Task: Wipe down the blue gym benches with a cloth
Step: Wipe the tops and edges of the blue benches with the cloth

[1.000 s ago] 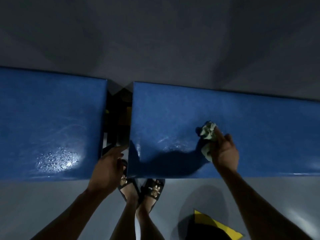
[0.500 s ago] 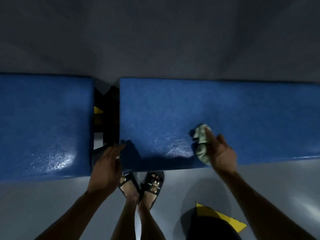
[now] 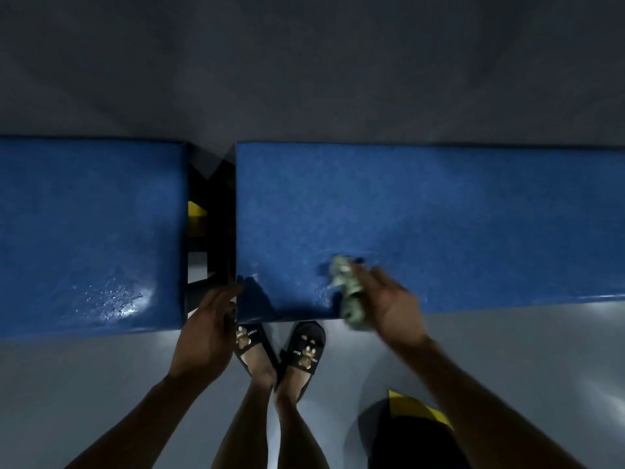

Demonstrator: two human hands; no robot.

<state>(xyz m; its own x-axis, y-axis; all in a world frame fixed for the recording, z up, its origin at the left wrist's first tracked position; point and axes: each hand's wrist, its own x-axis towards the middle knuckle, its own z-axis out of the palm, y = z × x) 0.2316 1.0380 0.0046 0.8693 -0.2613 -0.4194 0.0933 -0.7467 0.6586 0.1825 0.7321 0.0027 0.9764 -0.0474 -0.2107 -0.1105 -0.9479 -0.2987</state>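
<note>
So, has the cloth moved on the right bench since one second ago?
Yes. The cloth in the right hand slid toward the near edge of the right bench, now overhanging it.

Two black sandals (image 3: pixel 284 350) with gold bear charms stand on the grey floor (image 3: pixel 84 384), below and between the fingers. A yellow patch (image 3: pixel 416 409) lies on the floor below the right-side fingers.
</note>
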